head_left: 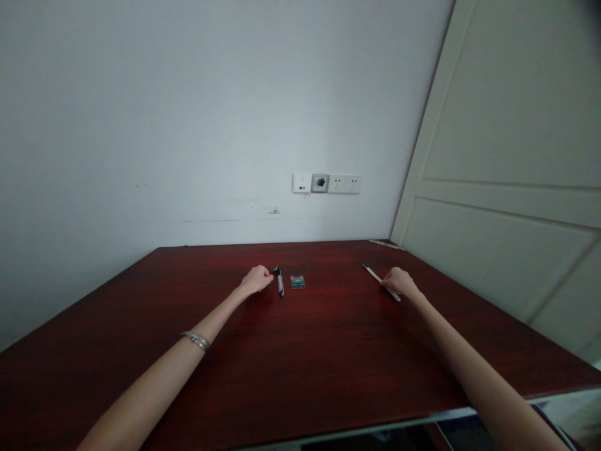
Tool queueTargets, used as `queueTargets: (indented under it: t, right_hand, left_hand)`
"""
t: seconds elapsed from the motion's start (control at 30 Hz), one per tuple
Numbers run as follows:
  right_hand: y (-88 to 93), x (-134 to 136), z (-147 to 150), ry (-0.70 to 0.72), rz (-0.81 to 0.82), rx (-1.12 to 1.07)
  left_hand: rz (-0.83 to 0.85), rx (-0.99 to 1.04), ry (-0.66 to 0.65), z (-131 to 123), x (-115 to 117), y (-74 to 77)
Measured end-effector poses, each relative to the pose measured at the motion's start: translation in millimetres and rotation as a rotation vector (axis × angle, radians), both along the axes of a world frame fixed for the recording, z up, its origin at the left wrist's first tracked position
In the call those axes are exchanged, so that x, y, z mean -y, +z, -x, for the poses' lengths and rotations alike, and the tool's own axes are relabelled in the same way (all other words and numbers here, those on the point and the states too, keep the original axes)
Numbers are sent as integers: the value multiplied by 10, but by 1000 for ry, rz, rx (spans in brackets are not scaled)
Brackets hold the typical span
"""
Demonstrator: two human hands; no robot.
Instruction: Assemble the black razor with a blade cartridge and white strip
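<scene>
My left hand [257, 279] rests near the table's far middle with its fingers curled closed. Its fingertips come right up to the dark head of a razor [280, 285] with a white and black handle; whether they touch it, or pinch anything, I cannot tell. Just right of the razor lies a small clear plastic case [297, 282] with something greenish inside. Farther right, my right hand [398, 282] is closed in a pinch around the middle of a slim white stick [374, 274] with a dark tip, perhaps a toothbrush. The stick slants, dark tip away from me.
A dark red wooden table [300, 363] reaches back to a pale wall with a row of sockets [344, 183]. A white panelled door [507, 188] stands along the right side. On the far right corner is a light strip [387, 244]. The table's front edge is below.
</scene>
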State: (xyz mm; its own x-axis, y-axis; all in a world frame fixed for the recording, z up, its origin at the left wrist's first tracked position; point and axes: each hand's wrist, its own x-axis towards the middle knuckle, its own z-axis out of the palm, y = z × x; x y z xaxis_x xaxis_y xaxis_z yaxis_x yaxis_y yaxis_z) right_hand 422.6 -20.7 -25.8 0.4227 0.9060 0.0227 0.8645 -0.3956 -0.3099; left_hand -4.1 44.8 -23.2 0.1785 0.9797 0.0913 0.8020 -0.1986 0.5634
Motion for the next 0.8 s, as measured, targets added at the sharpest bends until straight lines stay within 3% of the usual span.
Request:
queueTargets:
  t: [0.13,0.33,0.43,0.53,0.67,0.8]
  right_hand:
    - [224,68,393,24,-86,163]
    - [545,6,1679,447,-173,187]
    - [535,-93,2256,601,-124,191]
    - [451,-174,2665,665,-83,226]
    - [348,-218,2994,697,-77,247]
    - [316,-227,3129,764,-31,192]
  left_hand:
    - [-21,108,25,110,-63,32]
    - [21,484,33,260,-161,135]
    - [-40,617,68,325,-173,157]
    - [-203,699,169,401,-168,129]
    - [-419,721,336,515,-159,82]
    - [-478,737,404,597,-164,68]
